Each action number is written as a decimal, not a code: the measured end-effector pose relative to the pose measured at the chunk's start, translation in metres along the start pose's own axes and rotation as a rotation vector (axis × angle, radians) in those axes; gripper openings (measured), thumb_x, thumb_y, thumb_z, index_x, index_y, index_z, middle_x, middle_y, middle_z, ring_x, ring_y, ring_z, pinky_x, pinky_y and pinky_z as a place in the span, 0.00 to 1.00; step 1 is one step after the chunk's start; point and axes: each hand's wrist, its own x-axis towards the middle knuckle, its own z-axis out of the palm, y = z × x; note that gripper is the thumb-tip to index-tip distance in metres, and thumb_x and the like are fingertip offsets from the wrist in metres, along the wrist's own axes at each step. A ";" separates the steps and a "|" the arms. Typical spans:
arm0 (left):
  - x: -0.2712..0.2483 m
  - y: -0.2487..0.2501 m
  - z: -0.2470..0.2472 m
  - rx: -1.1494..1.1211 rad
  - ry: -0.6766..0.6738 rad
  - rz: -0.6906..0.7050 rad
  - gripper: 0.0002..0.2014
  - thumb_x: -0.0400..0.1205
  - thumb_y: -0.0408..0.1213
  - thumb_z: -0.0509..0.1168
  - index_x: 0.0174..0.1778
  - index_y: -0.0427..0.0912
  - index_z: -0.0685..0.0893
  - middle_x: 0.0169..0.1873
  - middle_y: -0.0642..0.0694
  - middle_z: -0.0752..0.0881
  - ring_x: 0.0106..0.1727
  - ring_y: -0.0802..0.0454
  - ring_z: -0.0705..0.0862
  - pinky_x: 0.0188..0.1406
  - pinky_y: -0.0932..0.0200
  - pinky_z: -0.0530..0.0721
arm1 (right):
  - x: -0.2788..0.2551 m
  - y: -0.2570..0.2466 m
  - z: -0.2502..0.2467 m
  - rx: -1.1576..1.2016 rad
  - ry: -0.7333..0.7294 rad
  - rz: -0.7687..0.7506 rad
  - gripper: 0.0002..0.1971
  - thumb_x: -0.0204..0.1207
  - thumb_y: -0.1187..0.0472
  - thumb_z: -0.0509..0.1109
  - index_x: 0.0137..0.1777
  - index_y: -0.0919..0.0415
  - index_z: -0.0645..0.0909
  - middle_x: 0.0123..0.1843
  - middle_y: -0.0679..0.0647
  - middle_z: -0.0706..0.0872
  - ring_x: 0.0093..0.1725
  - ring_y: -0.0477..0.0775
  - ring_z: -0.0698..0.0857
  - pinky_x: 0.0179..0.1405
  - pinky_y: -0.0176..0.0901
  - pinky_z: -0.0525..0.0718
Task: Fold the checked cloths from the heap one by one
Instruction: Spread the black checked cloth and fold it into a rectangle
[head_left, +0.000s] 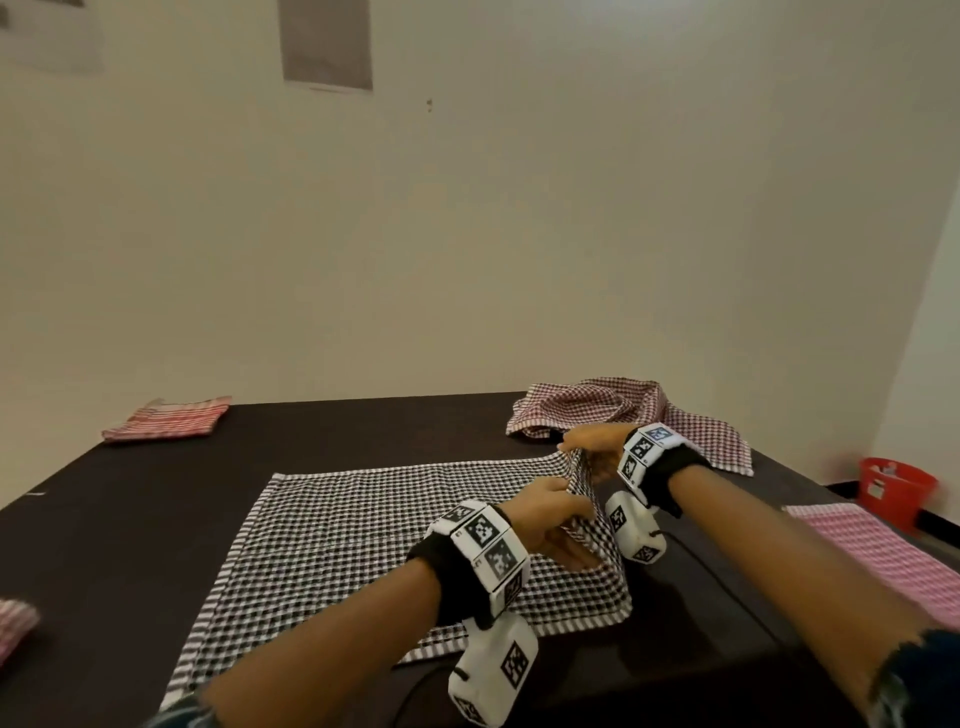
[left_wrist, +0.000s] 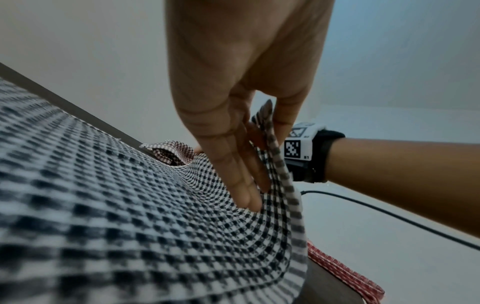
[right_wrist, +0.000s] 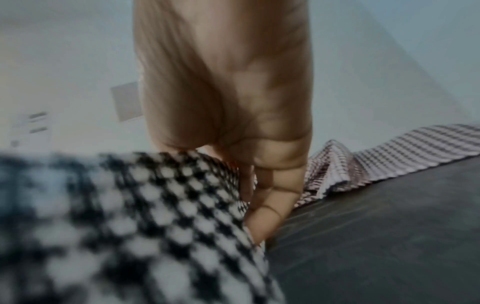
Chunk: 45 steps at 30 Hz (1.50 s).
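Lying spread out flat on the dark surface is the black-and-white checked cloth, with both hands bunched up at its right edge. The left hand has a pinching grip on that edge, thumb on one side and straight fingers on the other, and the right hand grips the far right corner, lifted a bit. The heap, dark red checked, sits just behind the right hand, and there's a folded red cloth at the far left.
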 end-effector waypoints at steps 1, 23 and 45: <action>-0.005 -0.001 -0.005 0.001 0.012 0.000 0.04 0.82 0.32 0.60 0.51 0.38 0.75 0.44 0.38 0.84 0.25 0.49 0.88 0.28 0.55 0.88 | 0.001 -0.010 0.005 -0.032 -0.002 -0.015 0.17 0.83 0.53 0.60 0.64 0.66 0.71 0.47 0.61 0.78 0.40 0.56 0.77 0.43 0.50 0.78; -0.214 -0.082 -0.162 0.132 0.361 -0.286 0.11 0.82 0.37 0.60 0.52 0.32 0.79 0.31 0.40 0.88 0.14 0.51 0.80 0.12 0.67 0.77 | -0.031 -0.223 0.243 -0.510 -0.265 -0.394 0.32 0.84 0.46 0.54 0.82 0.62 0.52 0.85 0.57 0.52 0.83 0.59 0.57 0.82 0.52 0.56; -0.206 -0.088 -0.181 1.007 0.492 -0.200 0.10 0.80 0.41 0.65 0.52 0.46 0.73 0.50 0.49 0.73 0.51 0.51 0.75 0.54 0.54 0.77 | -0.081 -0.126 0.189 -0.807 -0.320 -0.567 0.26 0.83 0.53 0.58 0.80 0.57 0.60 0.81 0.57 0.61 0.78 0.59 0.66 0.73 0.56 0.72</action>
